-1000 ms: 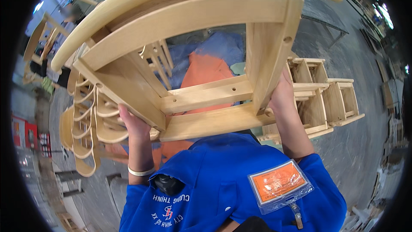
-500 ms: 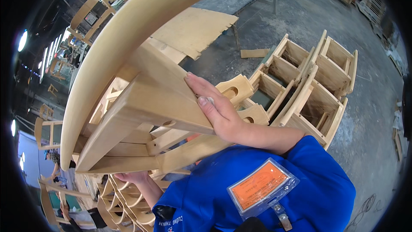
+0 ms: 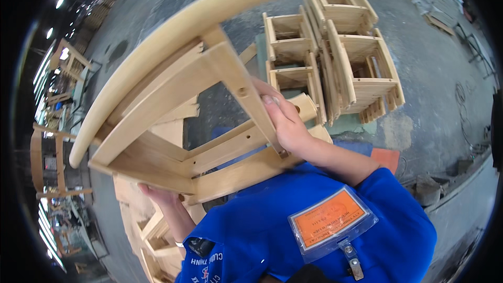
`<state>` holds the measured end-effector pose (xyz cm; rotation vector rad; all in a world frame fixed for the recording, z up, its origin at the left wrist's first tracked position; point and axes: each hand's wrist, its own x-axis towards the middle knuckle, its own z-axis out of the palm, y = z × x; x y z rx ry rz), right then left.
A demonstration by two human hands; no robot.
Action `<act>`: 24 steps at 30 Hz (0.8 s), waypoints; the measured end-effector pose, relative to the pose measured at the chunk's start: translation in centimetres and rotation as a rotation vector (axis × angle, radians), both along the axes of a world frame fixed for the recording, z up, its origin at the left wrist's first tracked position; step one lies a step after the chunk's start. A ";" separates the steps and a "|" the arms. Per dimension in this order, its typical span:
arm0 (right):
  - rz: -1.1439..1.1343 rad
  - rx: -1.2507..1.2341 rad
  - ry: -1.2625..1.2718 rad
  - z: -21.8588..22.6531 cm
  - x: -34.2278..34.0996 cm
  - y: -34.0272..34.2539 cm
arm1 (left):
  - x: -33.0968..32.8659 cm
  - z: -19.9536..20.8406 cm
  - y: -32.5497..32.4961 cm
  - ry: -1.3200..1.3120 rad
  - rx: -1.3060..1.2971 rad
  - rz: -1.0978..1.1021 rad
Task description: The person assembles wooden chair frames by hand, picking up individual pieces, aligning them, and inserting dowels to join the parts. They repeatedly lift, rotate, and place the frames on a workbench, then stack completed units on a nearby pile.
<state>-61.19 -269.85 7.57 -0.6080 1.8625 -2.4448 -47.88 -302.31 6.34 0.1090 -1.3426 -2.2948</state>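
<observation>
A pale wooden chair frame (image 3: 152, 89) is held up in front of my chest, tilted, with a long curved rail along its far side. My right hand (image 3: 283, 120) grips the short side rail on the right, thumb on top and the other fingers partly hidden behind the wood. Under the lower left corner, my left hand (image 3: 160, 195) supports the frame, and most of its fingers are hidden by it. Dark round holes show in the rails, and two rounded ends stick out at the right beside my right wrist.
Several similar wooden frames (image 3: 361, 76) stand stacked on the grey floor (image 3: 435, 99), ahead to the right. More wooden parts (image 3: 157, 241) lie below my left forearm. An orange-red flat piece (image 3: 385, 158) is on the floor at right. Farther left stand wooden chair frames (image 3: 62, 165).
My view has turned, and the stacked frames now appear higher up. The held frame has tilted, showing more of its open inside. Both hands keep their grip.
</observation>
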 end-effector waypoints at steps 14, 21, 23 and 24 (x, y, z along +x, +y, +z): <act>-0.711 -0.224 -0.370 -7.1 -1.8 2.6 | -26.1 -1.1 3.8 -0.384 -0.203 -0.659; -0.764 -0.358 -0.512 -9.7 -5.0 3.7 | -35.2 -3.1 6.7 -0.470 -0.342 -0.799; -0.807 -0.473 -0.539 -10.8 -5.5 3.1 | -37.7 -4.6 7.4 -0.506 -0.316 -0.879; -0.839 -0.539 -0.546 -11.6 -5.8 2.8 | -39.2 -5.3 8.0 -0.514 -0.294 -0.943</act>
